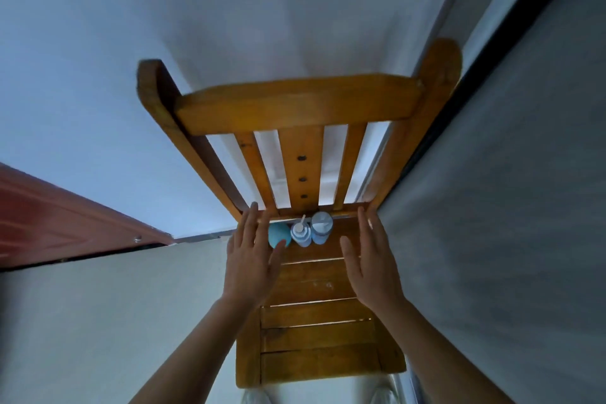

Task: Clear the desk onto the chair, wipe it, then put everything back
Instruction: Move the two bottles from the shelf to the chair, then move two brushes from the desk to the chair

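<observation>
Head view, left hand and right hand hovered flat, fingers straight, over chair, two bottles stood between them, teal ball by left thumb.

Looks like varnished wood on the chair, amber with a slight sheen, smooth pale plastic for the pump bottle and the capped bottle, matt white wall

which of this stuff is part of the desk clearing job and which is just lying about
Job: wooden chair; teal round thing, pump bottle and capped bottle at the back of its seat; left hand and right hand, both open.
Lying about: red door; white wall.
</observation>
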A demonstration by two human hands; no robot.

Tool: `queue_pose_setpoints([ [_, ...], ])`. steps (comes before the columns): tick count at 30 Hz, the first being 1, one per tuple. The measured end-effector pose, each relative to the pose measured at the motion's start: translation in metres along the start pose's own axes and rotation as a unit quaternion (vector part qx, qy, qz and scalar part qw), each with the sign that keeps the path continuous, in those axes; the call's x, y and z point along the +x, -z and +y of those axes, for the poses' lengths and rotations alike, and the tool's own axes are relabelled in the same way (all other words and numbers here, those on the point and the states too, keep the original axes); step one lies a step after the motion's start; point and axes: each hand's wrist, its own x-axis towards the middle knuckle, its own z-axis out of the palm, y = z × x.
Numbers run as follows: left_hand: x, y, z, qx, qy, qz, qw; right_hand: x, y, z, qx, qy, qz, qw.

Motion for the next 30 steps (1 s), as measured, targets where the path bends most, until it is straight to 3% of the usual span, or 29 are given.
queue_pose_setpoints([
  [5,0.008,0.155,0.043,0.067,-0.074,0.153,0.983,0.038,0.102,-0.094,-0.077,0.171,0.111,0.976],
  [8,-0.007,0.252,0.059,0.136,-0.076,0.221,0.963,0.05,0.147,-0.16,-0.098,0.257,0.144,0.95],
  [15,-0.202,0.399,0.079,0.234,0.145,0.27,0.923,-0.031,0.192,-0.335,0.03,0.42,0.079,0.904],
  [21,-0.396,0.499,0.06,0.291,0.261,0.364,0.845,-0.165,0.209,-0.484,0.131,0.579,0.062,0.802],
  [25,-0.531,0.535,0.037,0.316,0.334,0.397,0.794,-0.278,0.191,-0.557,0.169,0.646,0.051,0.743],
  [30,-0.716,0.541,-0.006,0.335,0.413,0.41,0.741,-0.451,0.139,-0.627,0.19,0.697,-0.036,0.69],
])
